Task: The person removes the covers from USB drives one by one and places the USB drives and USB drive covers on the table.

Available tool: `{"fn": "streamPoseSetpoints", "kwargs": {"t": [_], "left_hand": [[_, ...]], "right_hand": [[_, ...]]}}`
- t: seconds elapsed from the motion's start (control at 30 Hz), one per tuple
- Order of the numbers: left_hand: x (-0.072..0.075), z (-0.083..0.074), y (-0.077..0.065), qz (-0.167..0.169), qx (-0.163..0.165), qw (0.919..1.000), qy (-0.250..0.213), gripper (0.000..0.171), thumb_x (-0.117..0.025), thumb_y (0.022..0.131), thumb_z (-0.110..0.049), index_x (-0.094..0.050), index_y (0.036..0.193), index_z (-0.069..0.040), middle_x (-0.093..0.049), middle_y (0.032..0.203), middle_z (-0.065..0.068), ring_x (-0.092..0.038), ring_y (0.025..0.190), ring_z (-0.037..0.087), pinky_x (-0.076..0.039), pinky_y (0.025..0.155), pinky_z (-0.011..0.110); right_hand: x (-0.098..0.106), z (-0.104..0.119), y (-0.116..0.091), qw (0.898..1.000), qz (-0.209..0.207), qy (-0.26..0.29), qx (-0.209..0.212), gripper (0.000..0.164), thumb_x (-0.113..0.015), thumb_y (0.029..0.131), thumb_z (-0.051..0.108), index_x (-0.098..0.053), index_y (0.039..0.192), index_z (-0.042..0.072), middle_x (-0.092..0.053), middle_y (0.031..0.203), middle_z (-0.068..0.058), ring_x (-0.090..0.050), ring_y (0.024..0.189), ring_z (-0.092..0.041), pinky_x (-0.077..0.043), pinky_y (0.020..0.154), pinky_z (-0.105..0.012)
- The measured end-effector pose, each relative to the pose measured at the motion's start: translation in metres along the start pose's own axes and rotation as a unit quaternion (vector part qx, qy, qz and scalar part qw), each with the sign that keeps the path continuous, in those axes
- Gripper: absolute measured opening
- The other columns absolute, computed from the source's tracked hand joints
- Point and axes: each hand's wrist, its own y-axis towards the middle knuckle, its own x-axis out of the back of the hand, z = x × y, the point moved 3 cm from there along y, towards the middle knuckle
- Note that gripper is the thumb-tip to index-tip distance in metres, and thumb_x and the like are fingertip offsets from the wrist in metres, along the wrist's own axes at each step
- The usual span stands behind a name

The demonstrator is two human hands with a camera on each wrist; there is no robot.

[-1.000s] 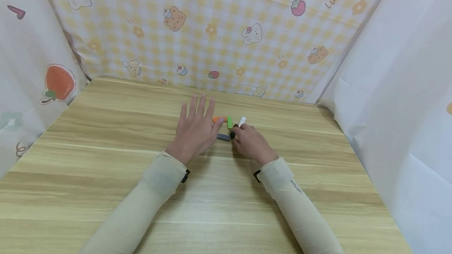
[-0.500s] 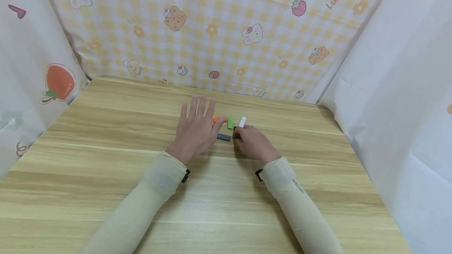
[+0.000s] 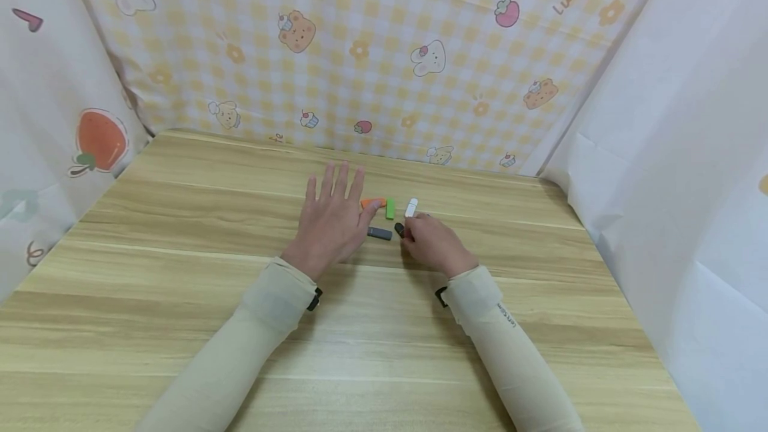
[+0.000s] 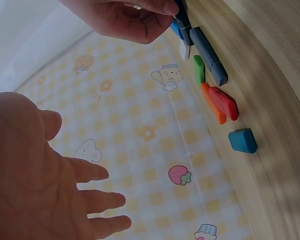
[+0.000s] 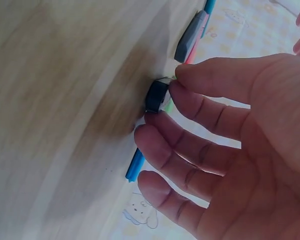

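Observation:
My right hand (image 3: 436,243) pinches a small black capped stick (image 3: 399,228) between thumb and fingers, just right of a row of similar sticks. In the right wrist view the dark end of the black stick (image 5: 155,97) shows beside my fingertips. A white stick (image 3: 411,207) lies just beyond that hand. My left hand (image 3: 331,225) is spread with straight fingers, its thumb by an orange stick (image 3: 371,203) and a dark grey stick (image 3: 380,233). A green stick (image 3: 390,209) lies between the hands.
In the left wrist view a red stick (image 4: 223,103) and a teal block-like piece (image 4: 242,141) lie on the wooden table (image 3: 336,365). A blue stick (image 5: 135,165) shows in the right wrist view. A checked cloth (image 3: 360,79) hangs behind the table.
My right hand has shifted slightly right with the black stick, whose angle in the fingers has changed, leaving more space beside the green and grey sticks. My left hand stays put.

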Motion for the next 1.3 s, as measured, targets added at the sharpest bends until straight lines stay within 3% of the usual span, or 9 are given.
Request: {"fn": "streamPoseSetpoints", "kwargs": {"t": [0.5, 0.67, 1.07, 1.3], "left_hand": [[0.000, 0.001, 0.001, -0.003, 0.000, 1.0000, 0.006, 0.078, -0.024, 0.115, -0.059, -0.020, 0.173, -0.007, -0.014, 0.180, 0.022, -0.008, 0.168, 0.043, -0.006, 0.135, 0.066], [0.000, 0.001, 0.000, -0.003, 0.001, 1.0000, 0.006, 0.077, -0.025, 0.115, -0.058, -0.019, 0.173, -0.007, -0.015, 0.180, 0.023, -0.008, 0.168, 0.043, -0.006, 0.135, 0.067], [0.001, 0.001, -0.001, -0.003, -0.003, 1.0000, 0.004, 0.076, -0.027, 0.116, -0.055, -0.020, 0.172, -0.005, -0.012, 0.180, 0.023, -0.004, 0.169, 0.042, -0.006, 0.135, 0.067], [0.001, 0.001, 0.000, -0.009, -0.007, 0.9999, 0.004, 0.075, -0.028, 0.116, -0.055, -0.022, 0.172, -0.004, -0.015, 0.179, 0.024, -0.007, 0.168, 0.043, -0.008, 0.134, 0.067]], "right_hand": [[0.003, -0.006, 0.003, 0.999, 0.025, -0.001, -0.023, 0.001, -0.070, 0.099, 0.003, -0.069, 0.100, 0.002, -0.068, 0.096, -0.008, -0.060, 0.082, -0.020, -0.055, 0.075, -0.035], [0.004, -0.010, 0.001, 0.999, 0.036, 0.010, -0.039, 0.008, -0.072, 0.100, 0.004, -0.074, 0.108, 0.003, -0.071, 0.098, -0.007, -0.059, 0.082, -0.020, -0.052, 0.074, -0.032], [0.007, -0.013, -0.001, 0.998, 0.048, -0.009, -0.030, 0.006, -0.073, 0.099, 0.002, -0.079, 0.101, 0.004, -0.073, 0.098, -0.007, -0.059, 0.083, -0.020, -0.051, 0.074, -0.031], [0.010, -0.015, -0.002, 0.998, 0.042, -0.005, -0.042, 0.009, -0.073, 0.098, 0.002, -0.077, 0.106, 0.004, -0.073, 0.102, -0.008, -0.062, 0.086, -0.021, -0.056, 0.078, -0.035]]}}
